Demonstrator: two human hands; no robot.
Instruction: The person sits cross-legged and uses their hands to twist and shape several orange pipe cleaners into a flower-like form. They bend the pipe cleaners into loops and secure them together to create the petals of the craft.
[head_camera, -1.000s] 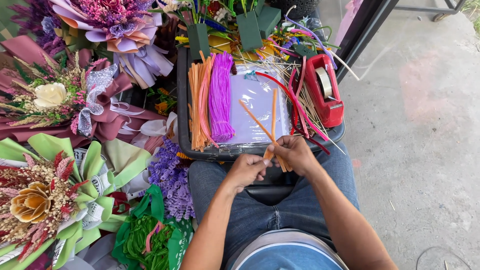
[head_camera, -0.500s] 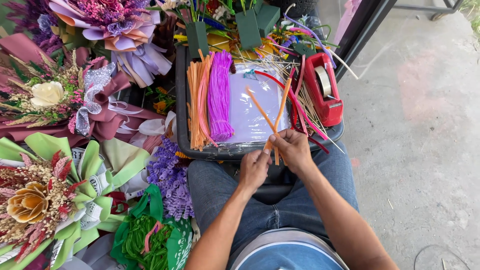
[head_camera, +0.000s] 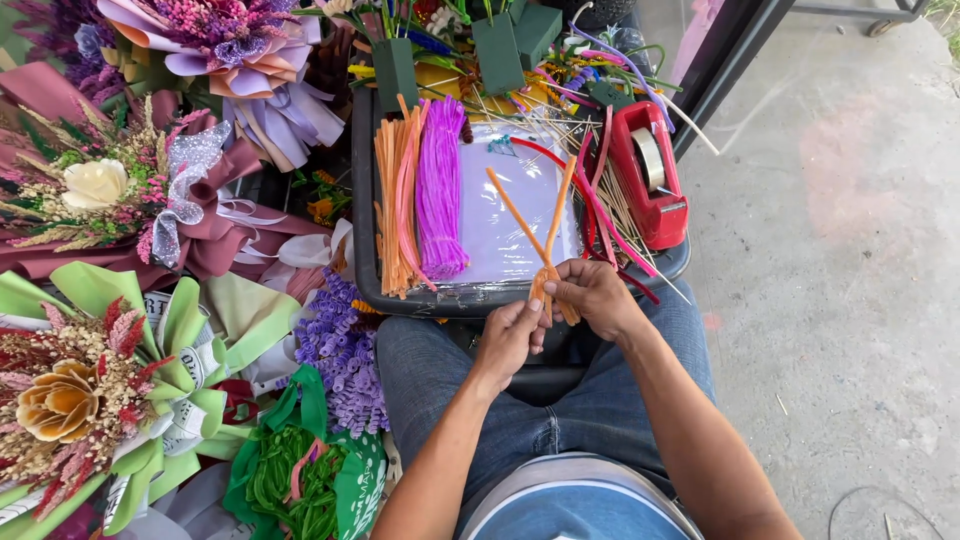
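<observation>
A: Start at the left. What's there?

B: Wrapped bouquets: a green paper one (head_camera: 120, 400) with dried, feathery stems, a maroon one (head_camera: 130, 200) with a cream rose and glittery ribbon. Just beside the knee lies a bag of green stems (head_camera: 300, 480), thin and fuzzy.

A: And the hands?

B: The left hand (head_camera: 508, 338) is closed, pinching the bottom of two orange stems (head_camera: 545, 225) where they cross. The right hand (head_camera: 597, 297) is closed too, fingers curled round the same joint. The stems fan upward in a V over the black tray (head_camera: 362, 200) on the lap.

A: How should that twist be done well?

B: I'd judge: hold the crossing tight, turn close to the fingertips, and keep both tails even so the wire inside doesn't kink.

A: Further right?

B: Bundles of orange strands (head_camera: 395, 200) and crinkly purple strands (head_camera: 440, 190) on clear plastic, then a glossy red tape dispenser (head_camera: 650, 180), and bare concrete floor (head_camera: 850, 250).
</observation>
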